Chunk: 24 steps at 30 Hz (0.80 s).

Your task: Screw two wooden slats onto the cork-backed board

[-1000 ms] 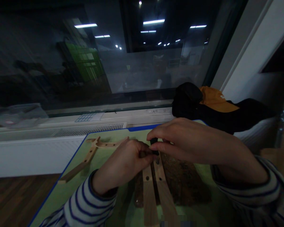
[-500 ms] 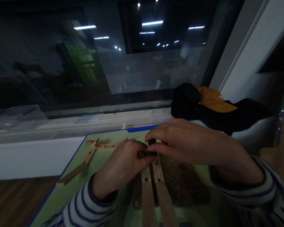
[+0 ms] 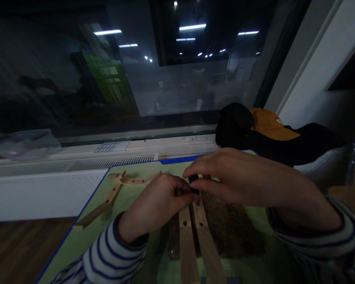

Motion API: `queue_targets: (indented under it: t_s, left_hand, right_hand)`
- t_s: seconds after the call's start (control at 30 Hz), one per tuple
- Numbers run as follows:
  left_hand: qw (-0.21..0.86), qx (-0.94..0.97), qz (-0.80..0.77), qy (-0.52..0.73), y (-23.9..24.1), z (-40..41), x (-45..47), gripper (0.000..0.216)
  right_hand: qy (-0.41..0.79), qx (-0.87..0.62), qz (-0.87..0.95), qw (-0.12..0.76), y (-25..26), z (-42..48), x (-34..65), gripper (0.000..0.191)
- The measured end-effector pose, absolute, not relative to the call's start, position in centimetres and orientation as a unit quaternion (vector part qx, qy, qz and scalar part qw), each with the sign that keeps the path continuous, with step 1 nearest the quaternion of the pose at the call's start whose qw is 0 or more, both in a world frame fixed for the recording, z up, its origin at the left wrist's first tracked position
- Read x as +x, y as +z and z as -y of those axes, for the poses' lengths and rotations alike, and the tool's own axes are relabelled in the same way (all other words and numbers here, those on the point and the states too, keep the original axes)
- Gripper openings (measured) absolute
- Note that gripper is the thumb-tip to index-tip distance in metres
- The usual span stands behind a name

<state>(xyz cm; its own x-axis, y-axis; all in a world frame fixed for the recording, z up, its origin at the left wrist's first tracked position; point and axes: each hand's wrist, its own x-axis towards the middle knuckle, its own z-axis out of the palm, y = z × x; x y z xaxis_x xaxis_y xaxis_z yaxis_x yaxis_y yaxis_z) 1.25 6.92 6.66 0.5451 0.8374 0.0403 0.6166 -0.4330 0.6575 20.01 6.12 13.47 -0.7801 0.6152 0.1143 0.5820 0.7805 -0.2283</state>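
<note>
Two pale wooden pieces with drilled holes lie side by side, a left one (image 3: pixel 188 248) and a right one (image 3: pixel 208 244), over a dark brown block (image 3: pixel 227 225). At their far ends my right hand (image 3: pixel 225 175) pinches a small black cylindrical thing (image 3: pixel 193 179) between thumb and fingers. Its exact kind I cannot make out. Just left of it, my left hand (image 3: pixel 156 205) is closed with its fingertips together at the far end of the wooden pieces; what they grip is hidden. A small dark peg or screw end (image 3: pixel 197 202) shows in the right piece.
On the green board with blue edging (image 3: pixel 130 221), a branched wooden piece (image 3: pixel 114 193) lies at left. Behind stand a radiator (image 3: pixel 112 162) and a windowsill. An orange and black cap (image 3: pixel 273 126) rests on dark cloth at right; a clear plastic box (image 3: pixel 32 144) sits far left.
The view has shifted slightly. Both hands keep nearly the same place at the far ends of the wooden pieces, and the right hand still pinches the black thing.
</note>
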Motion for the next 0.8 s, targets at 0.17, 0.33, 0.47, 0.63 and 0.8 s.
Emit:
queue_targets:
  t_s: [0.17, 0.33, 0.47, 0.63, 0.8]
  left_hand:
    - [0.302, 0.824, -0.446, 0.174, 6.58, -7.08, 1.08, 0.028]
    - [0.334, 0.819, -0.435, 0.167, 6.81, -7.00, 1.09, 0.026]
    - [0.338, 0.817, -0.435, 0.170, 6.81, -6.85, 1.27, 0.025]
    - [0.310, 0.822, -0.444, 0.175, 6.73, -6.73, 1.39, 0.025]
    - [0.313, 0.817, -0.438, 0.205, 6.54, -6.93, 1.33, 0.022]
  right_hand:
    - [0.078, -0.324, 0.938, 0.097, 13.22, -6.13, 19.91, 0.021]
    - [0.062, -0.333, 0.935, 0.101, 13.16, -6.16, 20.01, 0.019]
    - [0.055, -0.341, 0.934, 0.095, 13.31, -6.18, 20.16, 0.018]
    - [0.054, -0.348, 0.931, 0.091, 13.32, -6.06, 20.23, 0.018]
    - [0.058, -0.347, 0.931, 0.096, 13.26, -6.00, 20.47, 0.019]
